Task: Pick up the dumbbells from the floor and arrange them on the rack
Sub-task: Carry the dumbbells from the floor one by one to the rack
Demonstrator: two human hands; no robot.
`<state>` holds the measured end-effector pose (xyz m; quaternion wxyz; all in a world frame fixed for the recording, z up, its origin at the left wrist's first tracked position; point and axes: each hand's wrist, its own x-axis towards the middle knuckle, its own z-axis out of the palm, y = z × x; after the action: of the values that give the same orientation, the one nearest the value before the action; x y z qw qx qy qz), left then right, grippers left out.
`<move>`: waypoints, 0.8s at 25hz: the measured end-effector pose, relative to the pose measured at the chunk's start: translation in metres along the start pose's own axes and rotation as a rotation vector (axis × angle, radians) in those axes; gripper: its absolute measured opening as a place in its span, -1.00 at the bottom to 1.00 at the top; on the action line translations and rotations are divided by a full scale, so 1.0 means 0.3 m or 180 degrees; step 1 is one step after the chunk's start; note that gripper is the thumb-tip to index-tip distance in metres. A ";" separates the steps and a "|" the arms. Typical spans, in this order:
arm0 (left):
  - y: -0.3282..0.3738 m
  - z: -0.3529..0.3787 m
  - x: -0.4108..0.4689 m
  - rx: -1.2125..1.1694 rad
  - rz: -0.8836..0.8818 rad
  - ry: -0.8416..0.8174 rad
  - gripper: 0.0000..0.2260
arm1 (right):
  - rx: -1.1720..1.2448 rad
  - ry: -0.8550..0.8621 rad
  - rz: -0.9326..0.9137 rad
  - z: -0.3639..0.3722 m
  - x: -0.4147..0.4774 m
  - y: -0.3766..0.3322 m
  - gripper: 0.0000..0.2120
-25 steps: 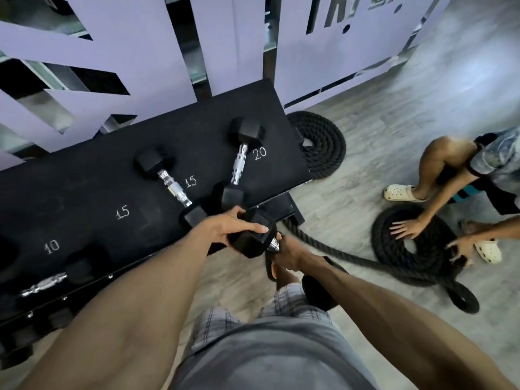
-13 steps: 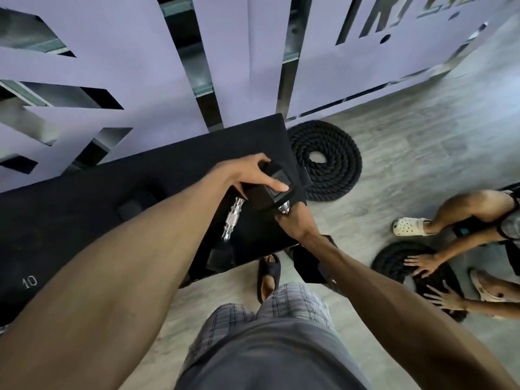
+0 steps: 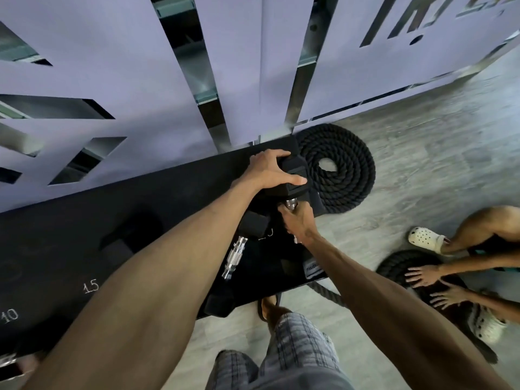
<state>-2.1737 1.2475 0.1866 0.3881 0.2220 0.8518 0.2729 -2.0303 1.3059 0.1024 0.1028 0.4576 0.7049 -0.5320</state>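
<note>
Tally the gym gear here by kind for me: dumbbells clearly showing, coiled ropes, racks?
Dumbbells: 2, the held dumbbell and the resting dumbbell on the rack; the left forearm may hide more.
Coiled ropes: 2, the coil by the wall and the coil under another person's hands.
Racks: 1.
Total: 5.

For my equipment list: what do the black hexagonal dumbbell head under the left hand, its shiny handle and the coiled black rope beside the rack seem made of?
The black hexagonal dumbbell head looks rubber-coated: matte, only a dull sheen. Its shiny handle looks like chromed steel: bright, mirror-like. The coiled black rope looks like twisted fibre; which fibre, I cannot tell.
</note>
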 end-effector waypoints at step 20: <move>-0.060 0.050 -0.081 0.1540 0.0595 0.0932 -0.47 | -0.1506 0.0240 -0.0271 0.008 -0.159 0.070 -0.59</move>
<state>-2.1502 1.2241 0.1802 0.1701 0.3439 0.9149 0.1256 -1.9885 1.2786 0.1176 0.1582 0.4102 0.8319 -0.3386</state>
